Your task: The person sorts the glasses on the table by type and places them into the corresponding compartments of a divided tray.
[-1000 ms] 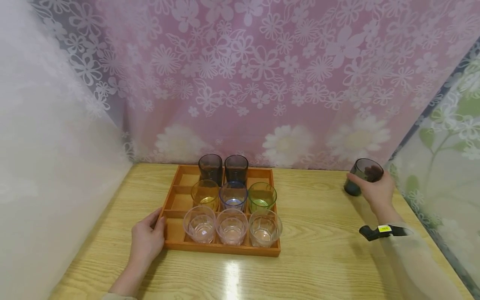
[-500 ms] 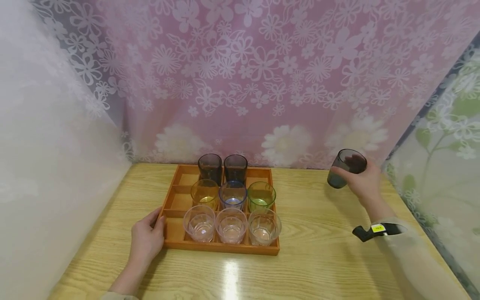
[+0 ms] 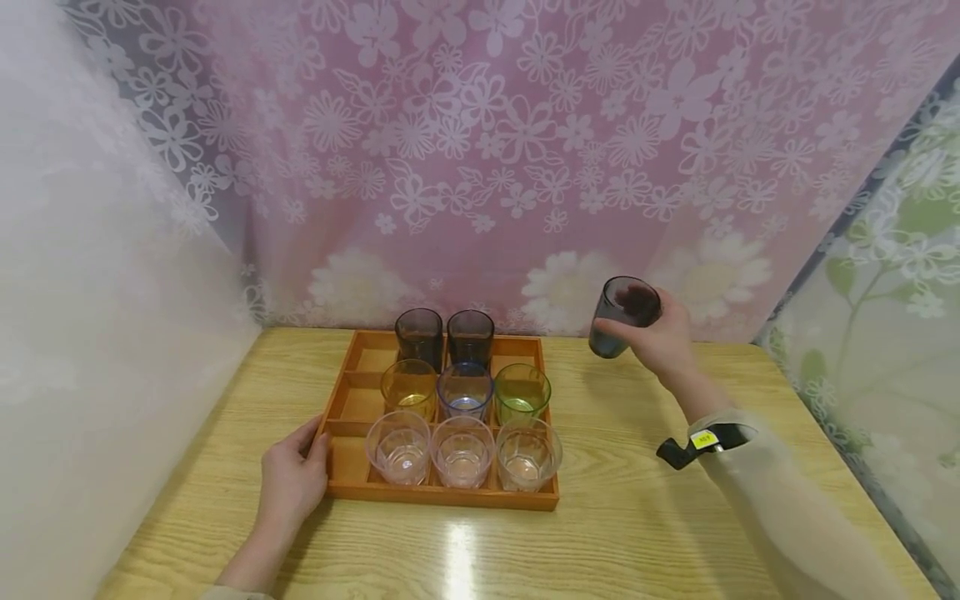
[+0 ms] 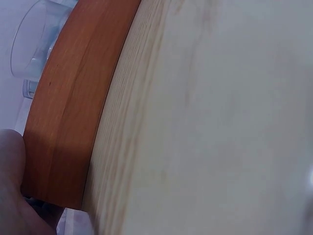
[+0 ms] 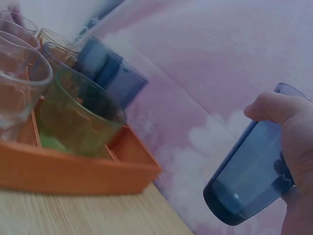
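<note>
My right hand grips a dark grey glass, tilted and raised above the table to the right of the tray. In the right wrist view the thumb lies along this glass. My left hand holds the left edge of a divided wooden tray. Two dark glasses, the left one and its neighbour, stand in the back row. A yellow glass, a blue glass and a green glass fill the middle row. Three clear glasses stand in front.
The tray's left column and back right compartment show bare wooden floors. A flowered pink cloth hangs behind the wooden table. Pale cloth hangs on the left, patterned cloth on the right.
My right hand has lifted the dark glass and carried it left, closer to the tray. The left hand and the tray have stayed in place.
</note>
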`<action>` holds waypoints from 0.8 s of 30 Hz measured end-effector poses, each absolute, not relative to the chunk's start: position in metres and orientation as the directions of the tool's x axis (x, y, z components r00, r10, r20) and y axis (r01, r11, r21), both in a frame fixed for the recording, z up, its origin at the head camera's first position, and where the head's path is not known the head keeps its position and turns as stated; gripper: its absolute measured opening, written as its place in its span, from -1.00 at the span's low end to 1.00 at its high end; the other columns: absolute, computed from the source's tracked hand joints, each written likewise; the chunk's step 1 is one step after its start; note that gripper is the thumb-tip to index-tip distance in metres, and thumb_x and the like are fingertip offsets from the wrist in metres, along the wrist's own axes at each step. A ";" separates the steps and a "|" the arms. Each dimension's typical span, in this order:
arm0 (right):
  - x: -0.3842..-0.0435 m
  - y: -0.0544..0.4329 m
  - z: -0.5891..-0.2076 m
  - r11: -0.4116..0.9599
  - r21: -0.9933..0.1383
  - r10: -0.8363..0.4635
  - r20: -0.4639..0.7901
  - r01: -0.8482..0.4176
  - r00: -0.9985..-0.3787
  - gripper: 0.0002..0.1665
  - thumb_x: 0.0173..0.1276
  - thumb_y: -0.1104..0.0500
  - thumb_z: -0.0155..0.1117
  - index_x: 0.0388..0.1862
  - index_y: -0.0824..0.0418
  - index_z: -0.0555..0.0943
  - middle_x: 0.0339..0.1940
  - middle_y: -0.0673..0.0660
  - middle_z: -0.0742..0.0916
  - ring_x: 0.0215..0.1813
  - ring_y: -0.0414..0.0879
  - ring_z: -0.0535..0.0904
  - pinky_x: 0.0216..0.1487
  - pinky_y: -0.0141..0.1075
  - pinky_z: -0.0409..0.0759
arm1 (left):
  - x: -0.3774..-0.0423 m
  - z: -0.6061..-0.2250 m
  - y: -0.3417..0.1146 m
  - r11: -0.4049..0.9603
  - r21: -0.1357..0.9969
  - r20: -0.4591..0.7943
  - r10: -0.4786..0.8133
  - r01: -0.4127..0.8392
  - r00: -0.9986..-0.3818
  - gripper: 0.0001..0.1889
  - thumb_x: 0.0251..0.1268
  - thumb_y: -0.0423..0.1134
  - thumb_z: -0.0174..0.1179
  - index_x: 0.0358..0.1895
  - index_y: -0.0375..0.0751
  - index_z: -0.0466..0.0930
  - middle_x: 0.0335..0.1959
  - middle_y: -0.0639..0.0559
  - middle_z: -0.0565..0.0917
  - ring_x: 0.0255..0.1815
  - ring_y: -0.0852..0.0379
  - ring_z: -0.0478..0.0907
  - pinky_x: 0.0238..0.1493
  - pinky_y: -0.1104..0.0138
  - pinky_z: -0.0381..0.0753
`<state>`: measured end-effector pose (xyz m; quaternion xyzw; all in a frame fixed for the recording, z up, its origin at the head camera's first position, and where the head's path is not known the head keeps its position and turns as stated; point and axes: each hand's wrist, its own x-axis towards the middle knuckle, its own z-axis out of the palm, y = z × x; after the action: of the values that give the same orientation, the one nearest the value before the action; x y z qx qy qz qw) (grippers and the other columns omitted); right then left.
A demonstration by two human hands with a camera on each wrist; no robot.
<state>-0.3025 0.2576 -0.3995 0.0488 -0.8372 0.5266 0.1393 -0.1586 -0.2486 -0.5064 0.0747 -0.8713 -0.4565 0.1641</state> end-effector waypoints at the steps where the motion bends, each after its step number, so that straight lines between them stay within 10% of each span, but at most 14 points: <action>1: -0.304 0.252 -0.399 0.443 -0.866 0.052 0.286 -0.234 -0.957 -0.08 0.20 0.01 0.72 0.46 0.24 0.53 0.29 0.25 0.67 0.25 0.04 0.58 0.19 -0.19 0.61 | -0.158 -0.506 -0.249 0.572 0.820 0.213 -0.280 0.015 -0.936 -0.62 0.61 -0.41 0.13 0.36 -0.50 0.57 0.18 -0.39 0.69 0.21 -0.24 0.65 0.12 -0.05 0.66; 16: -0.327 0.189 -0.403 0.327 -0.845 -0.141 0.400 -0.424 -0.906 -0.19 0.14 0.22 0.74 0.35 0.30 0.59 0.21 0.28 0.72 0.28 0.23 0.62 0.18 -0.31 0.65 | -0.157 -0.504 -0.249 0.560 0.828 0.167 -0.295 -0.029 -0.941 -0.60 0.62 -0.39 0.11 0.39 -0.48 0.54 0.23 -0.38 0.66 0.26 -0.19 0.62 0.17 -0.03 0.63; 24: -0.333 0.171 -0.407 0.378 -0.837 -0.166 0.359 -0.396 -0.918 -0.20 0.13 0.14 0.76 0.32 0.26 0.61 0.19 0.21 0.72 0.22 0.20 0.65 0.23 -0.02 0.63 | -0.159 -0.502 -0.248 0.566 0.824 0.191 -0.285 -0.004 -0.939 -0.62 0.61 -0.41 0.14 0.37 -0.46 0.57 0.22 -0.37 0.67 0.27 -0.21 0.62 0.19 -0.04 0.62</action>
<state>-0.3329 0.1713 -0.4066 0.1705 -0.8231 0.5308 0.1083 -0.1588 -0.2476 -0.5021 0.0829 -0.8715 -0.4583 0.1533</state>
